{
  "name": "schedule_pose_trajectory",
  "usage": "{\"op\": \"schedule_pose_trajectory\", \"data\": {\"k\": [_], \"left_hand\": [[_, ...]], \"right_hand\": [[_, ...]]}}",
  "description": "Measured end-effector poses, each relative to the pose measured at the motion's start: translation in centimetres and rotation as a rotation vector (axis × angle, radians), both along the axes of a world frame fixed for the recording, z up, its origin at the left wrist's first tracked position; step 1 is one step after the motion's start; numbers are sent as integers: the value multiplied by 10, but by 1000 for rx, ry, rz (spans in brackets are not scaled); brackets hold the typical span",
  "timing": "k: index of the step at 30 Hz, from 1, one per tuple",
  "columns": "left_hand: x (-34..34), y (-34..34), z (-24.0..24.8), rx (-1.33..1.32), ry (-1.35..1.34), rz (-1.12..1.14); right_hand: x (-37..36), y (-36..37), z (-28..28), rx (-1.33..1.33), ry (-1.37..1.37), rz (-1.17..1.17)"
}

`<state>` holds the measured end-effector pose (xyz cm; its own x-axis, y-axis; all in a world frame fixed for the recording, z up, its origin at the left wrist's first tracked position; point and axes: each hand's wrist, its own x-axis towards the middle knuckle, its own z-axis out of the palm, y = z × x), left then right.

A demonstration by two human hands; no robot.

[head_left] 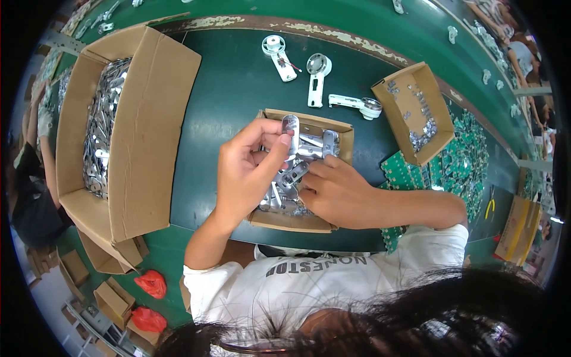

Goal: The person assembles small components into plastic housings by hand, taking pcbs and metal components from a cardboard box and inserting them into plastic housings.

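Between the thumb and fingers of my left hand (247,157) is a silver oblong piece with rounded ends (290,126), held upright above a small cardboard box (348,134). That box contains many similar shiny silver parts (275,203). Down at the right side of the box, my right hand (333,187) has its fingers curled in among the parts. Whatever its fingertips pinch is hidden.
Beyond the box lie white handheld-fan bodies (316,83). A tilted carton (380,89) with small metal bits rests by piled green circuit boards (473,160). A tall carton (146,131) of metal parts stands left. Yellow-handled pliers (490,207) lie far right. Other people work nearby.
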<state>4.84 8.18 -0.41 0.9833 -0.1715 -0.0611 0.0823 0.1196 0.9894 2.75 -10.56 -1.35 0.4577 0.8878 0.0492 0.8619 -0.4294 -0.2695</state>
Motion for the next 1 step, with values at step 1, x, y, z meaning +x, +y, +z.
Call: {"op": "schedule_pose_trajectory", "data": {"k": [1], "left_hand": [[0,-1,-1,6,-12,-3]], "right_hand": [[0,0,0,-1,1,0]]}}
